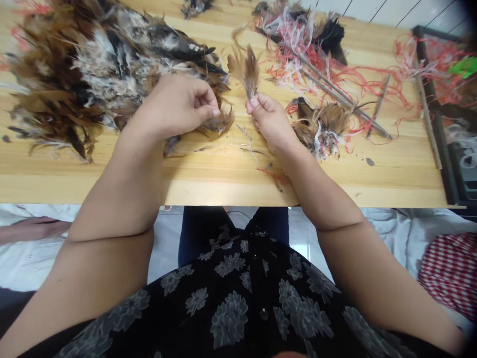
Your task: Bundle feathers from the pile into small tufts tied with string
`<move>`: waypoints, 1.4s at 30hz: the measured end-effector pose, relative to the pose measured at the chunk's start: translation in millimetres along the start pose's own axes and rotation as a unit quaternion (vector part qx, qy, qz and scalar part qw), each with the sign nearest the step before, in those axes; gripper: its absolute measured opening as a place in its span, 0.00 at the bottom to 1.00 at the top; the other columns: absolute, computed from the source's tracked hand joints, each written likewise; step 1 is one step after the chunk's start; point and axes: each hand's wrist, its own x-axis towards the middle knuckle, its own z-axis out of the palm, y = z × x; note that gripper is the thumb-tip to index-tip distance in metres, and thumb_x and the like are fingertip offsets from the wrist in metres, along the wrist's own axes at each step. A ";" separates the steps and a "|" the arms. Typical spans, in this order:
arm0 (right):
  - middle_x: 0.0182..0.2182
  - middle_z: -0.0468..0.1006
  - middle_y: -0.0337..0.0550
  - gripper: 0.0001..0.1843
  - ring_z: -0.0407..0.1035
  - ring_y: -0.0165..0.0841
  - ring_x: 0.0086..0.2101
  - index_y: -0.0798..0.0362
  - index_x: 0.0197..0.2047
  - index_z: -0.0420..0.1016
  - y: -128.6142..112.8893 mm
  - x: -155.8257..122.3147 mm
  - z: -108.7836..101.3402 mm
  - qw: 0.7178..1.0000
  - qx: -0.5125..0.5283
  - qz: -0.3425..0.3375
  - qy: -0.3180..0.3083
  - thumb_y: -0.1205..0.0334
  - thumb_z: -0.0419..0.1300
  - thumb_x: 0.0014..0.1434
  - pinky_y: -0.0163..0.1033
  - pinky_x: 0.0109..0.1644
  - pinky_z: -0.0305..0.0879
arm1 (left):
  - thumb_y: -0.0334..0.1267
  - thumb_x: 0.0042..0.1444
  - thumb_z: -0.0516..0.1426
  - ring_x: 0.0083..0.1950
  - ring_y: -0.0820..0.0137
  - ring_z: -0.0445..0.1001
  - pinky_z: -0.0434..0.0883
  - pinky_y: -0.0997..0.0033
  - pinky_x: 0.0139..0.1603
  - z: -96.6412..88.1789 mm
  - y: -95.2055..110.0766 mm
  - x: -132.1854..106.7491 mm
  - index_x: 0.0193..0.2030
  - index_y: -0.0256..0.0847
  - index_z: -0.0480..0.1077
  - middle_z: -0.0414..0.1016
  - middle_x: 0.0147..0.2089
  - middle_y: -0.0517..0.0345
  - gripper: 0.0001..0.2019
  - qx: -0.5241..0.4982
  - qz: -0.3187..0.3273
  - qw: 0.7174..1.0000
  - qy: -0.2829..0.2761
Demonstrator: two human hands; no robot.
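Above the pale wooden surface (208, 176), the right hand (270, 119) pinches a small feather bunch (249, 72); the left hand (181, 104) curls over the big feather pile (108, 64), its grip unclear. Work looks partway: one bundle (324, 127) lies gathered, plenty seemingly left.

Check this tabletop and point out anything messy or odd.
The red and white strings look untidy: they lie tangled on the far side, right of centre, with strands straggling across the table toward the dark-framed tray. Loose scraps lie beside the right hand, which pinches brown feathers. Nothing looks clearly damaged.
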 end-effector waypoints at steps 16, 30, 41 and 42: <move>0.33 0.66 0.38 0.27 0.73 0.32 0.44 0.49 0.37 0.65 1.4 -1.5 0.6 0.999 -0.008 0.002 0.031 0.38 0.52 0.83 0.40 0.58 0.77 | 0.32 0.51 0.66 0.39 0.53 0.79 0.79 0.55 0.60 21.8 -21.2 3.7 0.30 0.48 0.75 0.71 0.27 0.60 0.06 0.081 0.040 0.995 -0.039; 0.32 0.69 0.38 0.30 0.73 0.32 0.44 0.50 0.37 0.70 0.9 -2.1 5.5 0.999 -0.008 0.005 0.042 0.34 0.52 0.81 0.43 0.62 0.79 | 0.42 0.45 0.73 0.39 0.56 0.80 0.85 0.37 0.55 29.7 -25.2 12.4 0.42 0.45 0.79 0.82 0.37 0.51 0.17 -0.237 0.004 0.972 0.000; 0.33 0.70 0.38 0.29 0.74 0.33 0.44 0.51 0.37 0.73 6.6 0.1 5.7 0.999 -0.036 -0.010 0.038 0.37 0.54 0.81 0.44 0.65 0.76 | 0.66 0.50 0.71 0.33 0.54 0.80 0.81 0.41 0.41 38.6 1.3 8.8 0.31 0.47 0.71 0.82 0.35 0.47 0.26 -0.261 0.013 0.960 0.104; 0.33 0.70 0.38 0.27 0.73 0.33 0.43 0.50 0.37 0.74 7.0 0.2 6.0 0.998 -0.039 -0.008 0.038 0.39 0.55 0.81 0.45 0.65 0.76 | 0.67 0.51 0.70 0.33 0.54 0.80 0.82 0.41 0.42 40.3 2.5 8.7 0.32 0.46 0.73 0.81 0.34 0.47 0.26 -0.250 0.015 0.962 0.109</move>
